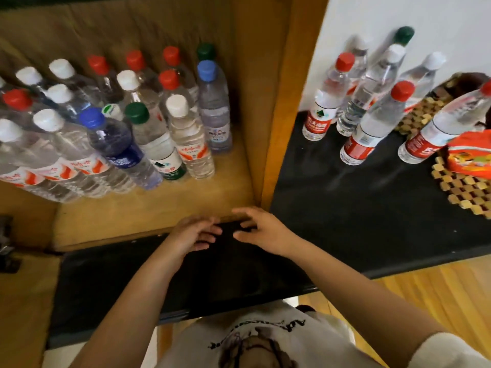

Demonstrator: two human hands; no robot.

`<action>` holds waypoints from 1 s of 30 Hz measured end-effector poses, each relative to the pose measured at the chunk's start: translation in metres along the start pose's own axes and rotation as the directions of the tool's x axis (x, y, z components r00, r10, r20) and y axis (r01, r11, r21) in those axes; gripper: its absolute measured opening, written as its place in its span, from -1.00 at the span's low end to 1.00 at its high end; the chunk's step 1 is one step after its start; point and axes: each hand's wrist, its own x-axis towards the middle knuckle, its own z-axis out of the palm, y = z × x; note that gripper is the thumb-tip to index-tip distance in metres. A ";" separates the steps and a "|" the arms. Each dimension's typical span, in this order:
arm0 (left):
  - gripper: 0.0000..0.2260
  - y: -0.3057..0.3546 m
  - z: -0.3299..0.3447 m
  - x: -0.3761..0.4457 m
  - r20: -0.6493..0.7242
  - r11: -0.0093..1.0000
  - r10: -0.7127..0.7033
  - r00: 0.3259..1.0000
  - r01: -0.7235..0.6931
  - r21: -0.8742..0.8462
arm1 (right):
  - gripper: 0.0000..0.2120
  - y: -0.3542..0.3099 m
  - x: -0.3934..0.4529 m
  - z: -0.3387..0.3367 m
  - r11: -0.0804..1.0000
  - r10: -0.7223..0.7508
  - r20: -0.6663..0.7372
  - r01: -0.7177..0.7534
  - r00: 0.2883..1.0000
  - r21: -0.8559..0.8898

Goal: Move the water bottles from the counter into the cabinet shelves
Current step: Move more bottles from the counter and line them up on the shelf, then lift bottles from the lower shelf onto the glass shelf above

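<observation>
Several water bottles with red, white, green and blue caps stand packed on the wooden cabinet shelf point(148, 216) at the left; the nearest right ones are a white-capped bottle point(190, 136) and a blue-capped bottle point(214, 107). Several more bottles stand on the black counter point(358, 208) at the right, among them a red-capped bottle point(322, 110) and another red-capped bottle point(372, 128). My left hand point(192, 235) and my right hand point(261, 231) hover close together over the counter's front, fingers relaxed, holding nothing.
A wooden cabinet side wall point(276, 128) separates shelf and counter. A woven wooden mat point(462, 189) carries an orange snack packet point(470, 155) at the far right. The wood floor point(438, 296) lies below the counter edge.
</observation>
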 end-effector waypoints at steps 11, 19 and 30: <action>-0.86 0.071 0.173 0.021 0.331 0.900 0.153 0.931 -0.270 0.343 | -0.77 0.092 -0.073 -0.153 0.986 0.145 -0.429 -0.094 0.892 0.139; -0.34 0.159 0.270 0.065 0.136 0.813 0.557 0.819 -0.571 0.112 | -0.57 0.121 -0.089 -0.285 0.841 0.458 -0.716 0.002 0.527 0.540; -0.69 0.205 0.313 0.088 0.172 0.734 0.653 0.738 -0.672 0.098 | -0.28 0.132 -0.078 -0.364 0.902 0.326 -0.736 0.037 0.593 0.429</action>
